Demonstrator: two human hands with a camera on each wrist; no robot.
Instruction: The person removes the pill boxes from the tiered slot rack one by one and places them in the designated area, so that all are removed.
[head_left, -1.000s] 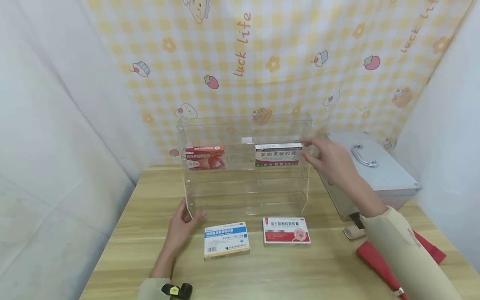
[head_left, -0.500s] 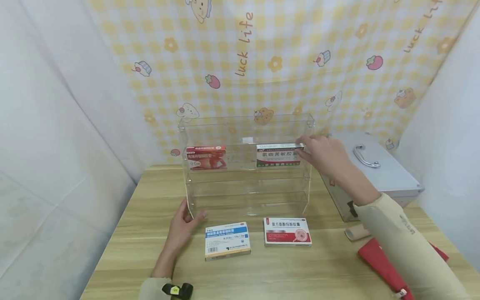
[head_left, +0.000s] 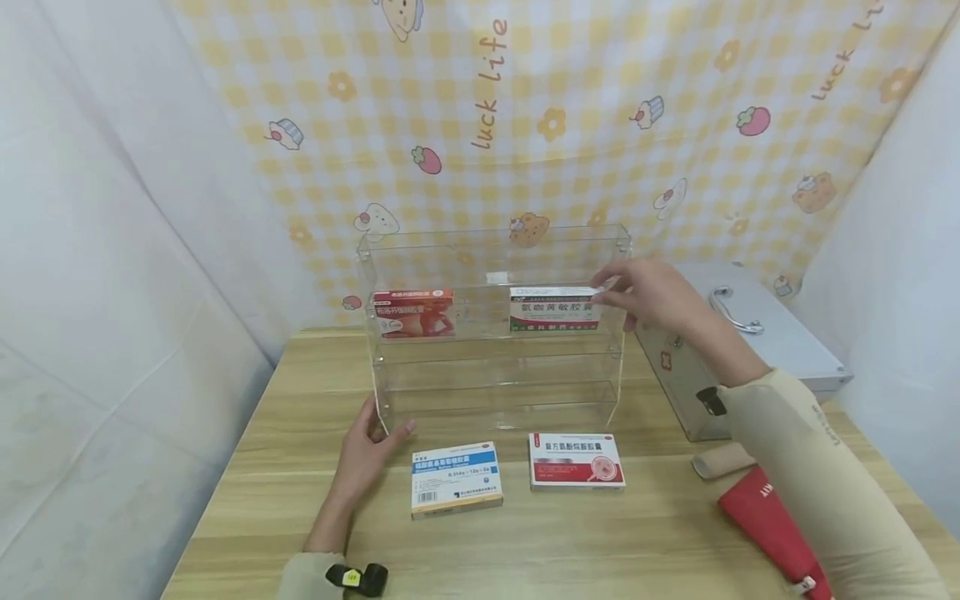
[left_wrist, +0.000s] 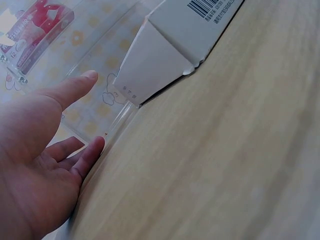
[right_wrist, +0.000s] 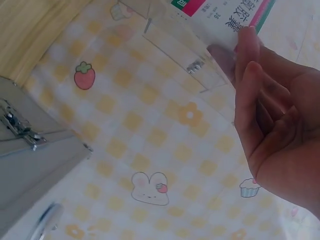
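A clear acrylic display rack [head_left: 498, 372] stands on the table. In the head view, my left hand [head_left: 362, 458] is at its lower left corner, fingers outside the side panel and thumb in front. The left wrist view shows that hand [left_wrist: 40, 155] with its fingers bent at the rack's edge. My right hand [head_left: 660, 296] pinches the right end of a white and green medicine box [head_left: 551, 312] on an upper tier. The right wrist view shows fingertips [right_wrist: 247, 42] on this box. A red medicine box [head_left: 414, 315] sits left on the same tier.
In front of the rack lie a blue and white medicine box [head_left: 455, 483] and a red and white one [head_left: 576, 460]. A silver case [head_left: 780, 333] stands at the right, near a beige roll [head_left: 722, 460] and a red pouch [head_left: 776, 533]. A checked curtain [head_left: 555, 167] hangs behind.
The white and green box has shifted slightly left on its tier, with my right hand at its right end. My left hand has stayed at the rack's corner.
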